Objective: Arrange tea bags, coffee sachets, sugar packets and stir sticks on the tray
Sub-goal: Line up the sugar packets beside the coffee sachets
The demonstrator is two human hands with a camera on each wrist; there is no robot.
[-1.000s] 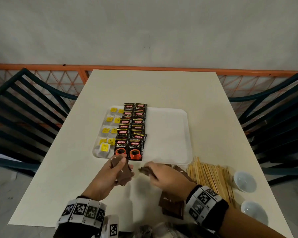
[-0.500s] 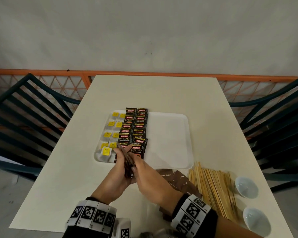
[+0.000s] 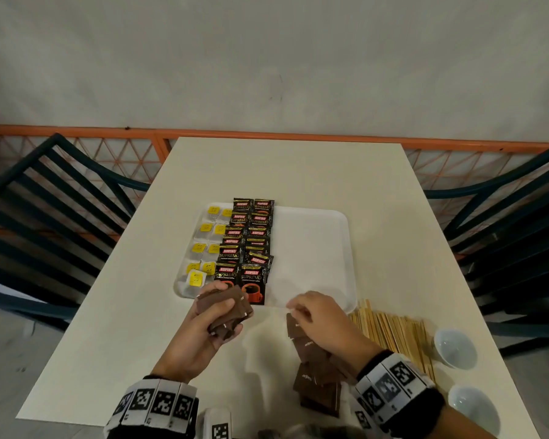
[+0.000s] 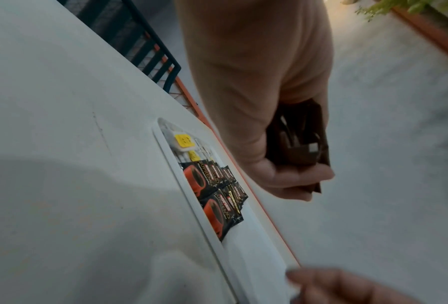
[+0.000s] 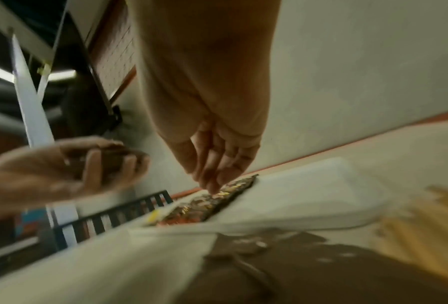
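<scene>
My left hand (image 3: 225, 318) grips a stack of brown sugar packets (image 3: 224, 301) just in front of the white tray (image 3: 314, 248); the stack (image 4: 300, 142) also shows in the left wrist view. On the tray's left side lie yellow-tagged tea bags (image 3: 206, 245) and black coffee sachets (image 3: 251, 242) in columns. My right hand (image 3: 298, 312) hovers over loose sugar packets (image 3: 317, 375) on the table, its fingers (image 5: 215, 174) hanging relaxed and empty. Wooden stir sticks (image 3: 390, 331) lie to its right.
Two small white bowls (image 3: 455, 348) (image 3: 473, 407) stand at the table's right front. The tray's right half is bare. Dark slatted chairs (image 3: 45, 217) flank the table on both sides, and an orange railing (image 3: 267, 134) runs behind it.
Half a second ago both hands met at the stack. My right hand has since drawn back to the right, empty, over the loose packets. The left hand keeps the stack.
</scene>
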